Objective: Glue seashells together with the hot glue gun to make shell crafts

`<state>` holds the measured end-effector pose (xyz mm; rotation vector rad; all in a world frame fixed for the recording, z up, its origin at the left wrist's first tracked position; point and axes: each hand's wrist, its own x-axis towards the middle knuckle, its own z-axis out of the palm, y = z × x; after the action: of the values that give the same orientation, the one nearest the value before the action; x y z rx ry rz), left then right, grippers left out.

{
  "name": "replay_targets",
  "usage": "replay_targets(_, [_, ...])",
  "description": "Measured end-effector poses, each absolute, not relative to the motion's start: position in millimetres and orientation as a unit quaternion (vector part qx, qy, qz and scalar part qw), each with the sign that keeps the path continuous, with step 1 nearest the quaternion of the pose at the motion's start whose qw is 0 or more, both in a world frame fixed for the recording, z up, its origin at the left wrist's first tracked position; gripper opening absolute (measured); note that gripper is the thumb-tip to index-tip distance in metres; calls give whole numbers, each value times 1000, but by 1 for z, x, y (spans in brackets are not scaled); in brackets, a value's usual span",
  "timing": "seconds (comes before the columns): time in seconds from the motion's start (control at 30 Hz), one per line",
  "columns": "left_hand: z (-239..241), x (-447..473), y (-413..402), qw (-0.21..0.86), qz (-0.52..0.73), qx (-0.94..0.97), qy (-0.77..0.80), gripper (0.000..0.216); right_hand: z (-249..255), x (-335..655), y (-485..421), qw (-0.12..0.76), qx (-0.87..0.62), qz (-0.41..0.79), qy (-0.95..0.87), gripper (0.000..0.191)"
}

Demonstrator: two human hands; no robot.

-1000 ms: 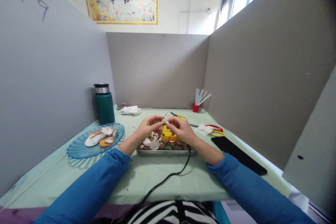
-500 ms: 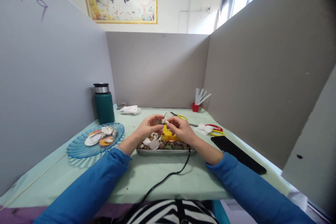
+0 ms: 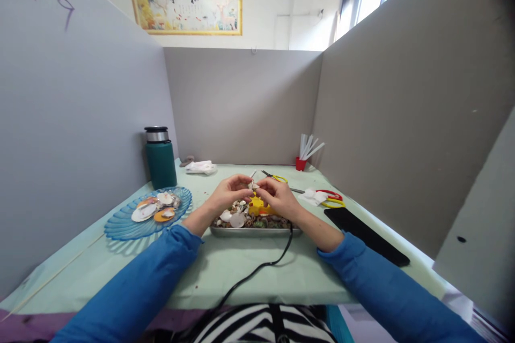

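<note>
My left hand (image 3: 232,192) and my right hand (image 3: 278,196) meet above a metal tray (image 3: 255,232), fingertips pinched around a small whitish shell piece (image 3: 254,186). Fingers cover part of it, so its exact shape is unclear. Below them, the tray holds many small shells, among them pale flat shells (image 3: 236,220) at its left side. A yellow object (image 3: 258,205) lies in the tray, partly behind my right hand. A black cord (image 3: 261,267) runs from the tray's right end toward my lap.
To the left, a blue scalloped plate (image 3: 120,222) holds larger shells near a green bottle (image 3: 161,163). At right are red-and-yellow-handled scissors (image 3: 336,202), white tissue (image 3: 313,196) and a black phone-like slab (image 3: 366,236). A red cup (image 3: 300,164) with white sticks stands behind. Grey partitions enclose the table.
The small shell piece has turned slightly between my fingertips. Both hands stay in nearly the same place over the tray; the view has shifted a little.
</note>
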<state>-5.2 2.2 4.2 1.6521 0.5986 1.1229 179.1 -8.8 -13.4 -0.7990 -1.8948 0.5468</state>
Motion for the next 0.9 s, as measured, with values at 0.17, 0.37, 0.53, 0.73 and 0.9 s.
replay_targets(0.17, [3,-5,4,510,465,677,255,41,-14,180,-8,482,-333,215,-781,23])
replay_targets(0.37, [3,-5,4,505,463,681,259,41,-14,180,-8,482,-334,207,-783,24])
replay_targets(0.53, [3,-6,4,506,458,685,255,42,-14,179,-10,482,-337,191,-786,24])
replay_targets(0.73, [2,-6,5,510,458,681,258,43,-13,179,-11,482,-337,189,-786,23])
replay_targets(0.9, [2,-6,5,518,458,676,256,44,-12,179,-11,481,-343,191,-784,23])
